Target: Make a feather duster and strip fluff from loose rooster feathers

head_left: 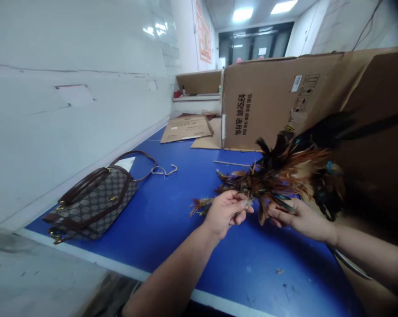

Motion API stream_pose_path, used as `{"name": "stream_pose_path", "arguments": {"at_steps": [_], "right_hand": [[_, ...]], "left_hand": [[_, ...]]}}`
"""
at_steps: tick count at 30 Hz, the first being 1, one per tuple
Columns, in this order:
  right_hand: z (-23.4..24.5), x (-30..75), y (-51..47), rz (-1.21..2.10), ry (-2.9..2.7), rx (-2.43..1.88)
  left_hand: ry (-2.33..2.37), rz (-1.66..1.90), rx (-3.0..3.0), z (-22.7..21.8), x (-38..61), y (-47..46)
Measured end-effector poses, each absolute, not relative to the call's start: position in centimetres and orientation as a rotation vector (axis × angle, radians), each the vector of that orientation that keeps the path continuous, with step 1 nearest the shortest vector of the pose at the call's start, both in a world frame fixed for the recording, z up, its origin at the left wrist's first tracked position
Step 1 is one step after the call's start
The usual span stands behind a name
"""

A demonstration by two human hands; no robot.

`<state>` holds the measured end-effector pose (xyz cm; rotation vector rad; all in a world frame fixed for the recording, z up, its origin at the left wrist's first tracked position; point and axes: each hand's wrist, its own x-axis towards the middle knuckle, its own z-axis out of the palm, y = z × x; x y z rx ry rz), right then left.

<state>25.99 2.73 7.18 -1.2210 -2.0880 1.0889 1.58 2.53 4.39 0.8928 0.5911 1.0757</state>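
Feathers (278,171): big brown-black bunch, held up over the table (175,207), just past both hands, at 12 to 2 o'clock from the gap between them. Long axis runs roughly 8 to 2, long dark plumes trailing off toward 2 and blurred. Left hand (228,213) sits at the bunch's 8 o'clock end, right hand (301,220) at its 5 o'clock edge; both touch it, so neither is clearly nearer. Hands are apart from each other. Left: thumb and fingers closed in a pinch on a small pale bit at the bunch's lower end; exact part too blurred to tell. Right: thumb and fingers closed lightly on the lower feathers, fingertips partly covered. Small tuft (200,206) just beside the left hand at 10; can't tell if it's loose. Thin stick (232,164) at 12 from the left hand. Further out: cord (165,169) at 10, bag (96,202) at 9, flat cardboard (185,127) at 11, big box (268,101) at 12, behind the feathers.
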Motion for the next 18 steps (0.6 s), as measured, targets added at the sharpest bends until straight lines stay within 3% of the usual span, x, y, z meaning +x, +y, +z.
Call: {"name": "stream_pose_path", "arguments": {"at_steps": [3, 8, 18], "right_hand": [[5.3, 24.9, 2.0, 1.096, -1.987, -1.136], [3.6, 22.6, 1.2, 0.832, -1.8, -1.108], [2.3, 19.8, 0.5, 0.498, -1.87, -0.844]], "left_hand": [[0.632, 1.135, 0.834, 3.4, 2.1, 3.0], [0.714, 1.222, 0.77, 1.7, 2.9, 3.3], [0.816, 1.272, 0.734, 0.4, 2.9, 3.9]]}}
